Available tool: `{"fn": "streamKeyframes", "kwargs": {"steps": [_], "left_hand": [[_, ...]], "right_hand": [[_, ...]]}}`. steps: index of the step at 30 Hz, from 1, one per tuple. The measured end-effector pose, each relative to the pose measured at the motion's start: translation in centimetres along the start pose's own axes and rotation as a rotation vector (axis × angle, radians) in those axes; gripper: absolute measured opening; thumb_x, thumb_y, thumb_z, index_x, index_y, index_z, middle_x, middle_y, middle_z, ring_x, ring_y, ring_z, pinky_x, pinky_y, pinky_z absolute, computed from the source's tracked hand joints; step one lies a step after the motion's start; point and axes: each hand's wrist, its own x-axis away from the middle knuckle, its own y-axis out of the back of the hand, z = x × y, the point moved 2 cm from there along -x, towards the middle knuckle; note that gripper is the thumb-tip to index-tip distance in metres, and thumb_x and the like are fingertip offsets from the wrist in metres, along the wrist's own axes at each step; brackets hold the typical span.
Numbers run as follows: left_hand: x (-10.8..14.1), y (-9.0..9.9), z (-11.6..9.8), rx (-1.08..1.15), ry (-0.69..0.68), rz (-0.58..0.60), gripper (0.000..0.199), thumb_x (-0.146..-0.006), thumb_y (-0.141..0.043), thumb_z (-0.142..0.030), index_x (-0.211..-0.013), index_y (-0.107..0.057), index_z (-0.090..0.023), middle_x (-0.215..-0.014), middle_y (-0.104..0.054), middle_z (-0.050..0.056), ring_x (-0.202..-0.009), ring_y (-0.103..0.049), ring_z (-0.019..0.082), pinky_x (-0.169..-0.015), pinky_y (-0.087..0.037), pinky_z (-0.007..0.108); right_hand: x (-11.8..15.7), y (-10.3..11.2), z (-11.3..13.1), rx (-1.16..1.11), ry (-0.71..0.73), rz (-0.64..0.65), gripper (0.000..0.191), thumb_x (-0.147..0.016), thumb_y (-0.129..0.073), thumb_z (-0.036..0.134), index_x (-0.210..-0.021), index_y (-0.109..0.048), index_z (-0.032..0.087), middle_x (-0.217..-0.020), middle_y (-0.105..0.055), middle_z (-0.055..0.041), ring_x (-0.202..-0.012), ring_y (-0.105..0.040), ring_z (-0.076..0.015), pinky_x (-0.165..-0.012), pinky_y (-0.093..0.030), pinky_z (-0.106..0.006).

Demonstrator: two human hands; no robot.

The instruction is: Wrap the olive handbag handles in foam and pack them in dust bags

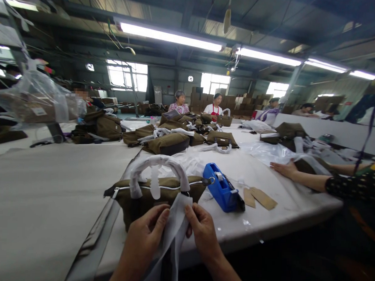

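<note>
A thin white sheet (pixel 177 218) is held at the near edge of the bench (pixel 50 185), in front of an olive bag (pixel 129 208). The sheet's left margin is pinched between the thumb and curled fingers of the left hand (pixel 149 233), and its upper right margin is gripped in the same way by the right hand (pixel 202 231); both hands are closed down to a pinch. A dark strap (pixel 166 264) is partly covered by the sheet's lower folds. The bag is stood upright near that edge, and its arched handle (pixel 165 160) is wrapped in white material. A blue tape dispenser (pixel 218 186) is placed just beside the bag, toward the bench's right corner, with two brown tags (pixel 263 198) laid flat beyond it. More olive bags (pixel 167 144) are heaped toward the far edge, some with white-wrapped handles. At the right edge, an olive item (pixel 308 167) is handled by a co-worker, whose hand (pixel 283 170) is rested by clear plastic (pixel 267 153). Two people are seen past the heap.
</note>
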Motion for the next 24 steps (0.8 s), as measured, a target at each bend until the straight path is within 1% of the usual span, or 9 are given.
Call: {"fn": "streamKeyframes", "kwargs": {"steps": [3,7,10,14,16,18,21,22,24], "left_hand": [[-0.5,-0.5,0.0,0.148,0.091,0.172,0.048,-0.087,-0.062,-0.056,-0.109,-0.074,-0.016,-0.107,-0.078,0.01,-0.099,-0.074,0.028,-0.084,-0.058,0.03],[-0.1,-2.1,-0.3,0.336,0.152,0.247,0.047,-0.083,-0.07,-0.05,-0.113,-0.071,-0.014,-0.107,-0.078,0.011,-0.101,-0.073,0.029,-0.085,-0.057,0.031],[0.6,-3.4,-0.3,0.458,0.209,0.195,0.048,-0.078,-0.073,-0.051,-0.107,-0.073,-0.012,-0.1,-0.079,0.011,-0.094,-0.074,0.029,-0.08,-0.057,0.03],[1.3,-4.4,-0.1,0.46,0.218,0.054,0.047,-0.074,-0.076,-0.051,-0.103,-0.073,-0.014,-0.097,-0.079,0.009,-0.094,-0.073,0.029,-0.082,-0.057,0.031],[1.4,-4.5,-0.1,0.448,0.223,0.019,0.047,-0.073,-0.076,-0.052,-0.101,-0.073,-0.014,-0.095,-0.079,0.009,-0.093,-0.073,0.03,-0.08,-0.057,0.031],[1.4,-4.4,-0.2,0.435,0.248,0.012,0.048,-0.072,-0.075,-0.053,-0.102,-0.072,-0.014,-0.092,-0.079,0.008,-0.092,-0.073,0.03,-0.077,-0.058,0.031],[1.3,-4.0,-0.1,0.37,0.279,0.013,0.053,-0.07,-0.075,-0.057,-0.102,-0.072,-0.015,-0.093,-0.079,0.008,-0.095,-0.073,0.032,-0.081,-0.057,0.034],[1.4,-3.9,-0.1,0.346,0.288,0.013,0.055,-0.069,-0.075,-0.059,-0.103,-0.073,-0.015,-0.095,-0.079,0.009,-0.096,-0.073,0.033,-0.084,-0.057,0.035],[1.4,-3.8,0.0,0.307,0.3,0.016,0.059,-0.069,-0.074,-0.063,-0.104,-0.072,-0.016,-0.098,-0.079,0.009,-0.096,-0.072,0.034,-0.09,-0.055,0.038]], "right_hand": [[0.1,-0.1,0.3,0.002,0.017,0.018,0.049,-0.091,-0.059,0.061,-0.069,-0.052,0.018,-0.05,-0.044,0.0064,-0.044,-0.041,-0.0075,-0.044,-0.032,-0.02],[0.3,-0.1,0.1,0.044,0.071,-0.007,0.046,-0.094,-0.057,0.056,-0.068,-0.051,0.018,-0.055,-0.043,0.0058,-0.048,-0.042,-0.0081,-0.046,-0.034,-0.02],[0.3,0.0,-0.6,0.113,0.119,-0.057,0.044,-0.095,-0.056,0.053,-0.068,-0.051,0.019,-0.058,-0.044,0.0052,-0.052,-0.043,-0.009,-0.048,-0.035,-0.021],[0.5,-0.5,-0.7,0.223,0.206,-0.135,0.043,-0.096,-0.055,0.05,-0.067,-0.053,0.018,-0.063,-0.049,0.0028,-0.061,-0.048,-0.011,-0.056,-0.039,-0.021],[0.7,-0.7,-0.2,0.243,0.198,-0.119,0.042,-0.096,-0.054,0.05,-0.068,-0.054,0.018,-0.063,-0.051,0.0025,-0.06,-0.049,-0.0112,-0.056,-0.039,-0.022],[0.7,-0.4,0.6,0.268,0.17,-0.033,0.041,-0.096,-0.055,0.049,-0.07,-0.057,0.018,-0.062,-0.052,0.0028,-0.056,-0.051,-0.0111,-0.053,-0.039,-0.022],[0.1,2.2,2.4,0.391,0.224,0.073,0.036,-0.097,-0.055,0.046,-0.076,-0.066,0.019,-0.064,-0.061,0.0009,-0.058,-0.057,-0.0131,-0.058,-0.044,-0.024],[-0.4,3.9,3.0,0.46,0.272,0.04,0.034,-0.097,-0.054,0.045,-0.08,-0.069,0.019,-0.068,-0.065,-0.0007,-0.063,-0.061,-0.0147,-0.064,-0.047,-0.025],[-1.8,8.3,4.1,0.622,0.365,-0.203,0.033,-0.097,-0.052,0.046,-0.089,-0.073,0.02,-0.079,-0.071,-0.0044,-0.077,-0.066,-0.0192,-0.078,-0.05,-0.03]]}}
